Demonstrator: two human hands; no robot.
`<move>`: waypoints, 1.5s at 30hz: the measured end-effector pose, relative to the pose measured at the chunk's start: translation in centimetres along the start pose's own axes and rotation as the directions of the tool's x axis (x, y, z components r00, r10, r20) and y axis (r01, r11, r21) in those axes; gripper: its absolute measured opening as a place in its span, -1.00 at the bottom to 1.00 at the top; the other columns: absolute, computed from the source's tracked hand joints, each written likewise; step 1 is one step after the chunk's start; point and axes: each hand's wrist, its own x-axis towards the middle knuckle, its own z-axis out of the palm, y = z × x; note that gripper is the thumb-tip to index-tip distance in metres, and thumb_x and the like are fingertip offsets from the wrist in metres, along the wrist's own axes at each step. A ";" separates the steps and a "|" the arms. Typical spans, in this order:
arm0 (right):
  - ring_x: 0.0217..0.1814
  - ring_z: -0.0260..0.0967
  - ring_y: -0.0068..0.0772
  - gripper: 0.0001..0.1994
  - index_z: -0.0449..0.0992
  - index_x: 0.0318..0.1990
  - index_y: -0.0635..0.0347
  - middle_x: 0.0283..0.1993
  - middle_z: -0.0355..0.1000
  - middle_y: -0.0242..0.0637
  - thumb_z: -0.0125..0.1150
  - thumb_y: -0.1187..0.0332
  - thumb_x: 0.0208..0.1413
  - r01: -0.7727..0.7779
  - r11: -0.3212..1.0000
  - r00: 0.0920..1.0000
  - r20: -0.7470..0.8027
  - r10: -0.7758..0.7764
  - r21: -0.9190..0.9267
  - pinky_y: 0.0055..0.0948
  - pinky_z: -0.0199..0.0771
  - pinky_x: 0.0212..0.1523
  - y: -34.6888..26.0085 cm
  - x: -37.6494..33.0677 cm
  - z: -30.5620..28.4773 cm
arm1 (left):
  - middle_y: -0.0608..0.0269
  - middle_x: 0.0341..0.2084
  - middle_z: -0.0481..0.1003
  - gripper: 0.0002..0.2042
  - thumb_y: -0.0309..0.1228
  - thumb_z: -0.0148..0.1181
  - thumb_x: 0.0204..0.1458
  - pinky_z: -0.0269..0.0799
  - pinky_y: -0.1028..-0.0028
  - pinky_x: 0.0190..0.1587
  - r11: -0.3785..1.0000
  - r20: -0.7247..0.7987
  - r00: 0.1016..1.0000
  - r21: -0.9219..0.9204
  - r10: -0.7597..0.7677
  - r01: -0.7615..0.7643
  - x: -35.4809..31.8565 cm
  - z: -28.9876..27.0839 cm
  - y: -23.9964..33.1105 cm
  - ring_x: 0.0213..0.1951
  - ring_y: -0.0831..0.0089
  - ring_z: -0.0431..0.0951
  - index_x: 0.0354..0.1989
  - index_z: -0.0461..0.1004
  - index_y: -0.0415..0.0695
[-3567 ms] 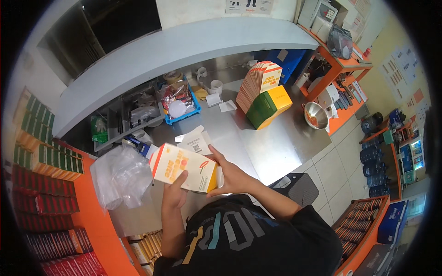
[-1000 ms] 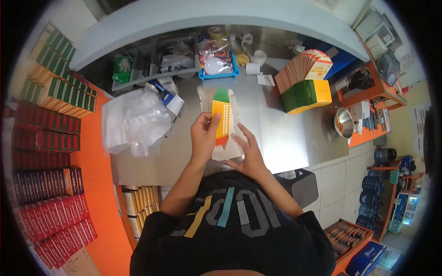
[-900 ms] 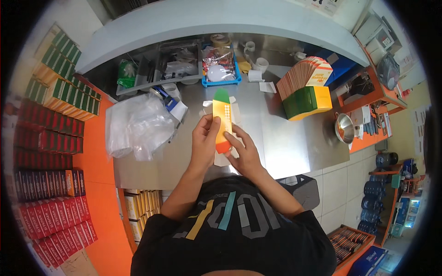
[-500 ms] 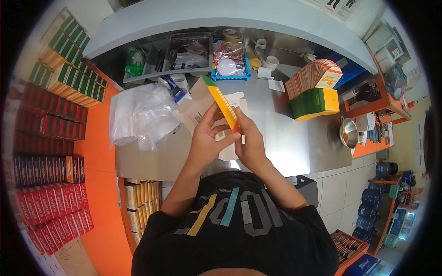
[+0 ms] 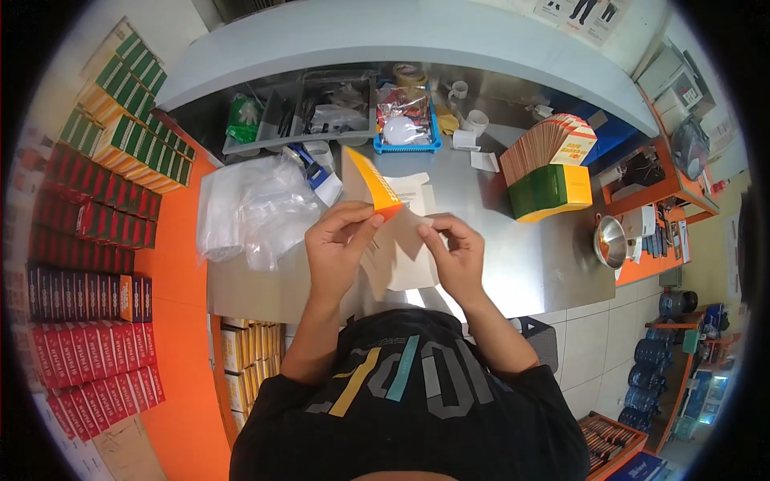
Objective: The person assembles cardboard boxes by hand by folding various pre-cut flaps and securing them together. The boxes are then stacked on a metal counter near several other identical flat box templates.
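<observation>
Carton [image 5: 395, 239], yellow, orange and beige

Centre of frame: left hand [image 5: 341, 244] and right hand [image 5: 457, 252] grip a part-folded carton [image 5: 384, 196] above steel table [image 5: 529, 276], clear plastic [image 5: 253, 204] centre-left.

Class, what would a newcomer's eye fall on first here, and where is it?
Probably the yellow and orange carton, held by the left hand and right hand above the middle of the steel table. Next, a fanned stack of cards rises just behind a green and yellow box on the table's right side. At left, a bright orange surface runs between the table and stacked red boxes.
</observation>
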 end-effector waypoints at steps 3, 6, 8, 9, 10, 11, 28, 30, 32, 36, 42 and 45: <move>-0.29 0.49 -0.52 -0.90 0.65 -0.25 0.32 -0.24 0.60 -0.24 0.38 0.48 0.11 0.340 0.881 0.939 0.158 -0.304 -0.329 -0.52 0.46 -0.21 -3.1 1.2 0.0 | 0.13 -0.18 0.56 -0.88 -0.67 0.31 0.07 0.54 0.54 -0.09 0.994 0.050 0.997 0.087 0.061 -0.065 -0.3 0.2 1.6 -0.14 0.49 0.59 -0.22 0.59 -0.36; -0.31 0.48 -0.53 -0.91 0.65 -0.29 0.30 -0.31 0.56 -0.24 0.39 0.47 0.10 0.204 0.946 0.976 0.124 -0.178 -0.254 -0.52 0.45 -0.26 -4.2 0.9 1.4 | 0.15 -0.19 0.57 -0.87 -0.68 0.31 0.06 0.54 0.55 -0.10 0.995 0.117 0.993 0.098 0.024 -0.035 -0.8 0.0 1.9 -0.17 0.49 0.61 -0.21 0.59 -0.34; -0.32 0.46 -0.56 -0.91 0.65 -0.29 0.30 -0.32 0.55 -0.26 0.39 0.46 0.11 0.102 0.982 0.991 0.106 -0.086 -0.157 -0.54 0.45 -0.26 -4.1 1.0 2.0 | 0.18 -0.23 0.59 -0.84 -0.69 0.31 0.05 0.54 0.56 -0.11 0.987 0.113 0.986 -0.085 -0.124 0.134 -0.9 -0.2 1.7 -0.21 0.51 0.62 -0.19 0.58 -0.32; -0.32 0.45 -0.59 -0.90 0.65 -0.29 0.31 -0.32 0.53 -0.28 0.38 0.44 0.13 0.010 0.997 0.995 0.097 -0.003 -0.074 -0.55 0.45 -0.26 -3.8 0.8 2.3 | 0.18 -0.23 0.59 -0.84 -0.69 0.31 0.05 0.54 0.56 -0.11 0.989 0.114 0.987 -0.081 -0.113 0.123 -1.1 -0.4 1.7 -0.21 0.51 0.62 -0.19 0.58 -0.32; -0.32 0.44 -0.61 -0.89 0.64 -0.29 0.31 -0.32 0.51 -0.30 0.37 0.43 0.15 -0.080 0.997 0.992 0.095 0.079 0.006 -0.57 0.45 -0.26 -3.6 0.8 2.4 | 0.19 -0.25 0.60 -0.83 -0.69 0.32 0.05 0.55 0.55 -0.11 0.984 0.103 0.983 -0.086 -0.149 0.158 -1.3 -0.3 1.5 -0.22 0.51 0.62 -0.18 0.57 -0.31; -0.32 0.44 -0.61 -0.89 0.64 -0.29 0.31 -0.32 0.51 -0.30 0.37 0.43 0.15 -0.068 0.998 0.993 0.097 0.067 0.008 -0.57 0.45 -0.26 -3.5 0.8 2.3 | 0.20 -0.27 0.61 -0.82 -0.69 0.33 0.04 0.55 0.55 -0.12 0.977 0.091 0.979 -0.091 -0.184 0.192 -1.3 -0.3 1.4 -0.22 0.51 0.63 -0.17 0.56 -0.30; -0.31 0.51 -0.52 -0.82 0.65 -0.30 0.29 -0.38 0.57 -0.24 0.34 0.33 0.16 -0.113 0.983 0.978 0.160 0.137 -0.147 -0.48 0.50 -0.29 -2.2 1.2 0.3 | 0.10 -0.22 0.61 -0.78 -0.65 0.34 0.06 0.57 0.51 -0.10 0.973 -0.040 0.992 0.191 -0.121 0.126 -2.3 0.8 -0.5 -0.21 0.44 0.63 -0.11 0.57 -0.39; -0.34 0.49 -0.51 -0.81 0.64 -0.31 0.32 -0.39 0.56 -0.20 0.36 0.33 0.13 -0.077 0.986 0.982 0.160 0.101 -0.150 -0.48 0.51 -0.27 -2.4 0.9 0.4 | 0.08 -0.18 0.59 -0.81 -0.66 0.30 0.09 0.57 0.50 -0.08 0.982 -0.017 0.998 0.179 -0.058 0.060 -2.5 0.0 -1.3 -0.19 0.42 0.62 -0.12 0.56 -0.39; -0.35 0.48 -0.52 -0.80 0.63 -0.31 0.33 -0.39 0.56 -0.18 0.37 0.33 0.11 -0.076 0.984 0.985 0.140 0.099 -0.162 -0.48 0.50 -0.26 -2.3 0.6 0.1 | 0.07 -0.15 0.57 -0.82 -0.67 0.27 0.10 0.57 0.49 -0.07 0.989 0.023 0.999 0.145 -0.034 0.031 -2.1 0.1 -1.8 -0.18 0.41 0.62 -0.12 0.56 -0.40; -0.22 0.50 -0.57 -0.79 0.64 -0.27 0.31 -0.25 0.55 -0.28 0.36 0.30 0.16 -0.105 0.993 0.985 0.131 0.110 -0.049 -0.52 0.57 -0.18 -1.6 -0.1 -0.7 | 0.07 -0.15 0.56 -0.85 -0.63 0.22 0.16 0.56 0.49 -0.09 0.991 0.095 0.987 0.051 -0.127 0.122 -1.6 1.1 -1.2 -0.20 0.43 0.60 -0.11 0.53 -0.39; -0.21 0.54 -0.55 -0.78 0.63 -0.26 0.35 -0.24 0.61 -0.27 0.39 0.32 0.14 -0.147 0.987 0.986 0.093 0.141 0.066 -0.52 0.56 -0.10 -1.9 -1.0 -0.8 | 0.13 -0.24 0.59 -0.85 -0.62 0.19 0.19 0.54 0.53 -0.15 0.956 0.077 0.981 0.250 -0.180 0.156 -1.9 2.0 -0.7 -0.26 0.49 0.60 -0.10 0.52 -0.38; -0.26 0.57 -0.51 -0.79 0.63 -0.28 0.32 -0.31 0.62 -0.26 0.40 0.32 0.12 -0.082 0.995 0.993 0.076 0.086 -0.060 -0.49 0.56 -0.12 -2.4 -0.9 -0.9 | 0.12 -0.25 0.60 -0.84 -0.63 0.17 0.19 0.55 0.53 -0.16 0.936 0.109 0.987 0.346 -0.117 0.073 -2.3 2.4 -0.6 -0.27 0.51 0.61 -0.08 0.52 -0.40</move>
